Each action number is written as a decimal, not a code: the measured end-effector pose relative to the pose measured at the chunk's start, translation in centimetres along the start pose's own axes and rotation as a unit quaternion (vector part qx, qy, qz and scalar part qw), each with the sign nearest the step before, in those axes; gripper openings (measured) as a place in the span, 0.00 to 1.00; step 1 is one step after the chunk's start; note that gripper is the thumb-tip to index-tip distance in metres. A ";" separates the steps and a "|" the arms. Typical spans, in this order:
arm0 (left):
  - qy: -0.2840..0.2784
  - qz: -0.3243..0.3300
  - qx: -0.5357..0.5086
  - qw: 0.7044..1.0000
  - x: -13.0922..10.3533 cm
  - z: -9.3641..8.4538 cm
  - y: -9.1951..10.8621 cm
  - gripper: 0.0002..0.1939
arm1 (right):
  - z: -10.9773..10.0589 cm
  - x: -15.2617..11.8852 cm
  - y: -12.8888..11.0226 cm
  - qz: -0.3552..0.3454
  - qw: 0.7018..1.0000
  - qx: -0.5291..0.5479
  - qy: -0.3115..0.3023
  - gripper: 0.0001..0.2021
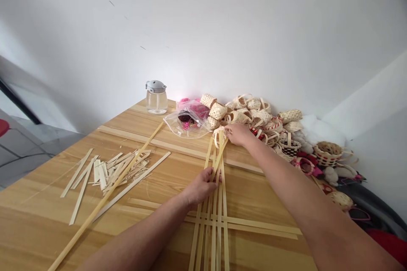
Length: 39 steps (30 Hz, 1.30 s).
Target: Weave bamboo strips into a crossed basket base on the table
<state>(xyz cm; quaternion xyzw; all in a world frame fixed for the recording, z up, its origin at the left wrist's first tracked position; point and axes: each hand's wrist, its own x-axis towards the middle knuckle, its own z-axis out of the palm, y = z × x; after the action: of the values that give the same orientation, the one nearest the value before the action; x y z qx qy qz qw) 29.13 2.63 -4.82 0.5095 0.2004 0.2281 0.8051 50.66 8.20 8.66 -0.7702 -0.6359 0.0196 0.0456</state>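
Observation:
Several long pale bamboo strips (224,203) run lengthwise up the table and cross a few sideways strips (263,225), forming an open lattice in front of me. My left hand (202,186) is closed around some of the lengthwise strips above the crossing, its fingertips partly behind them. Farther up, my right hand (237,134) pinches at the far end of a strip that slants across the others. Right beside those fingers sits a small looped band of pale strip (218,136); whether they touch it I cannot tell.
Cut strip scraps (122,169) lie to the left, with a long thin rod (108,197) across them. A lidded water bottle (157,100) and an open clear bag (187,123) stand at the back. Small woven baskets (260,116) are heaped to the right along the wall.

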 end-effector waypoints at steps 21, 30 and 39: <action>-0.003 -0.028 -0.062 0.998 0.3 -0.2 0.2 0.24 | -3.3 1.7 3.0 0.166 0.965 0.168 0.112 0.04; 0.000 -0.040 -0.098 0.994 0.2 -0.3 0.2 0.25 | -5.9 2.6 2.0 0.127 0.879 0.441 0.130 0.28; -0.013 -0.029 -0.083 0.996 0.2 -0.3 0.0 0.27 | 2.5 -10.7 4.0 0.133 0.862 0.487 0.047 0.09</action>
<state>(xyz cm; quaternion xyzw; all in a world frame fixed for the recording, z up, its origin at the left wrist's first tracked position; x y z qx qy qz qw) 29.14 3.00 -4.93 0.4375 0.1851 0.2144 0.8535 52.29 -2.97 5.50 -0.7272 -0.4340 0.2963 0.4416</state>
